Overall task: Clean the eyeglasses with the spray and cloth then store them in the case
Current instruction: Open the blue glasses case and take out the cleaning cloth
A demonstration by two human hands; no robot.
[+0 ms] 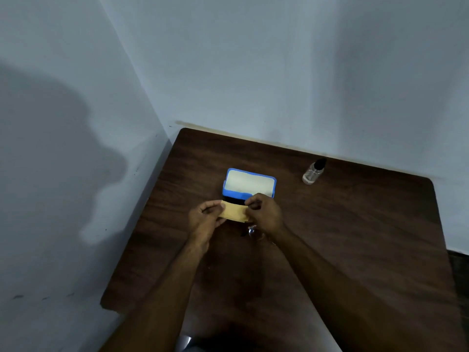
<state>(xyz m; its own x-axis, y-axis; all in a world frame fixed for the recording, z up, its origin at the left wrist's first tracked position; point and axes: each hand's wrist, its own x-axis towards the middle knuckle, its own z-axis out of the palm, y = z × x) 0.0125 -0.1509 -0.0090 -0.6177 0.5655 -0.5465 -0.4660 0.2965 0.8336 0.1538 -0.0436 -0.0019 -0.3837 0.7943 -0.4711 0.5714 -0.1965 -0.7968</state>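
A tan cloth is stretched between my two hands just above the dark wooden table. My left hand pinches its left edge and my right hand pinches its right edge. Right behind the cloth stands the blue eyeglass case, open, with a pale lining in its lid. The eyeglasses lie on the table below my right hand, mostly hidden, with only a glint of lens showing. A small clear spray bottle with a black cap stands upright at the back right.
The table sits in a corner, with white walls close on the left and behind. Its right edge drops off to a dark floor. Bare tabletop lies to the right of my hands.
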